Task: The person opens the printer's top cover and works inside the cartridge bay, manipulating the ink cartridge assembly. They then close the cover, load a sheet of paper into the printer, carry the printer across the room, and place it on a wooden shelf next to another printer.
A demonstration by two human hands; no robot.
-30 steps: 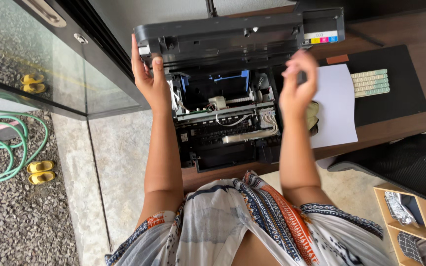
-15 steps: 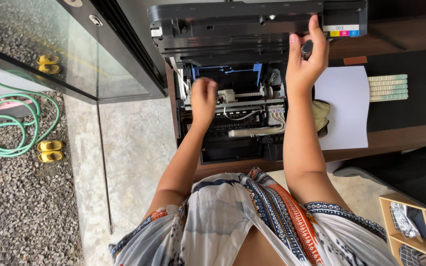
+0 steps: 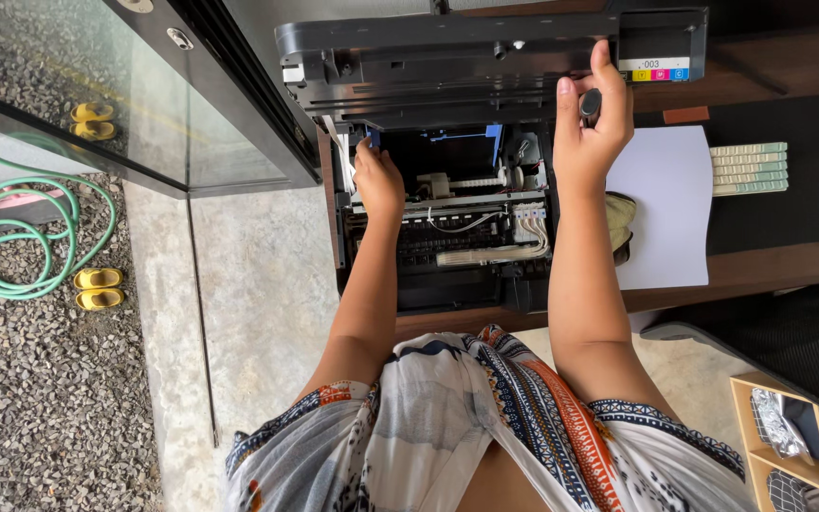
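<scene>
Your left hand [image 3: 378, 180] has come off the lid edge and dropped into the open printer [image 3: 447, 237], now deeper at the 10 o'clock corner of the bay than half a second ago. Fingers curled, tips hidden inside, so I can't tell what they pinch. Your right hand [image 3: 591, 123] stays up at 1 o'clock, fingers pressed flat under the raised scanner lid [image 3: 447, 57], thumb around its edge, propping it. So the lid's now on one hand only.

Printer sits on the wooden desk [image 3: 760, 270], dead centre. Matte black plastic shell, white ribbon cable [image 3: 485, 254] and tubing inside, blue plastic part at 12. Smooth white sheet of paper [image 3: 665, 209] at 3 o'clock.
</scene>
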